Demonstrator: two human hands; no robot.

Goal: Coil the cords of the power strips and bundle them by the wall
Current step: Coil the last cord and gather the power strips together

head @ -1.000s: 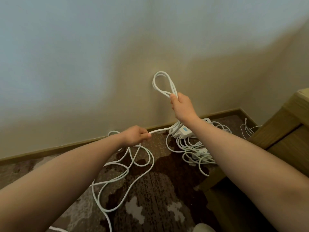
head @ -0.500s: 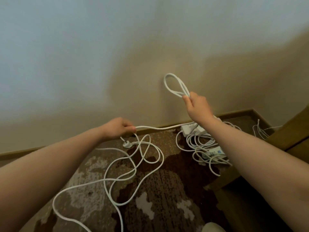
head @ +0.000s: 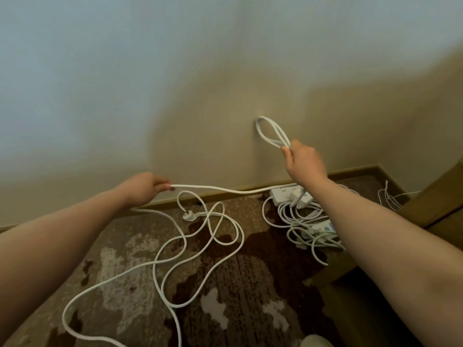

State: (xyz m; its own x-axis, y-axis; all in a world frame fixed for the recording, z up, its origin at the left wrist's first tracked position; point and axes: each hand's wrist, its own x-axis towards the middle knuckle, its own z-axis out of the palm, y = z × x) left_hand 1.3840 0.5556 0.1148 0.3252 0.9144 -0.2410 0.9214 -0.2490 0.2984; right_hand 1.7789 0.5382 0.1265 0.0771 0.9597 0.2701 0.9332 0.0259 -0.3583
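Observation:
A long white cord (head: 200, 249) lies in loose loops on the patterned carpet, its plug (head: 188, 216) near the skirting board. My right hand (head: 304, 161) is raised by the wall and grips a small coil of the cord, whose loops (head: 270, 131) stick up above my fist. My left hand (head: 146, 187) pinches the same cord further along, and the stretch between both hands runs nearly level. White power strips (head: 290, 195) with tangled cords (head: 305, 226) lie on the floor by the wall, under my right forearm.
A wooden skirting board (head: 225, 195) runs along the cream wall (head: 200, 96). Wooden furniture (head: 441, 204) stands at the right. Thin white wires (head: 388, 196) lie in the corner beside it. The brown patterned carpet (head: 238, 284) covers the floor.
My left hand has slid left along the cord, drawing out a longer stretch between the hands. The view shifted left, and the plug has come into sight on the carpet.

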